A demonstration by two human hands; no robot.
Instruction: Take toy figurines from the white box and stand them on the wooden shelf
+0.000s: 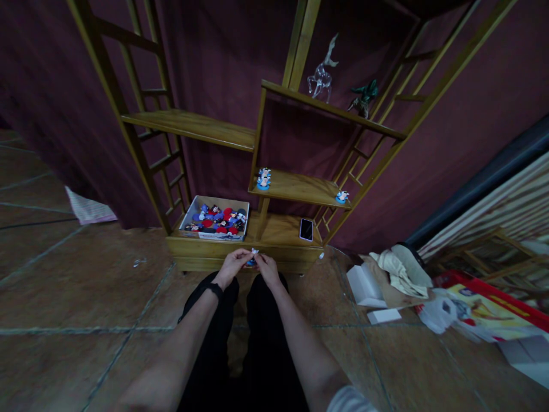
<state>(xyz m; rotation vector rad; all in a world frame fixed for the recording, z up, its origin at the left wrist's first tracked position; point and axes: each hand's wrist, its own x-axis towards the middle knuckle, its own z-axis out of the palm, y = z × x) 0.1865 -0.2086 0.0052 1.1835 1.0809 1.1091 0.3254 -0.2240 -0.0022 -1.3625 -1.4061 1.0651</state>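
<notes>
Wooden shelving unit: one figurine held between two hands

Your wooden shelving unit (201,247) is standing before a dark purplish curtain (214,63). On the floor (326,355) to its right, a red and yellow package (493,309) is lying well apart from your hands. An open box (211,236) is sitting at the left of the bottom board, probably so that its walls are containing the jumbled figurines (221,214) within your reach. Higher up, a clear deer ornament (321,77) and a dark green ornament (366,97) are standing on the upper right board, presumably for display. A phone (306,229) is lying flat at the bottom right, likely for stability. Your left hand (235,268) and right hand (266,268) are meeting near the unit's front edge. Shelf figurines (342,197) are standing upright towards opposite ends of the middle shelf (300,184), seemingly so that they are showing separately. Your fingertips are nearly closing, pinching one blue-based figurine (251,261) from both sides; its smallness is probably calling for fingertips rather than palms.

Count: you are facing one unit, one open box, two ornaments and one phone. Three figurines are occupying the middle shelf: two close together at left, one at right. You are holding one more. Box contents are overlapping; you are seeing over ten, exact number undeterminable.
</notes>
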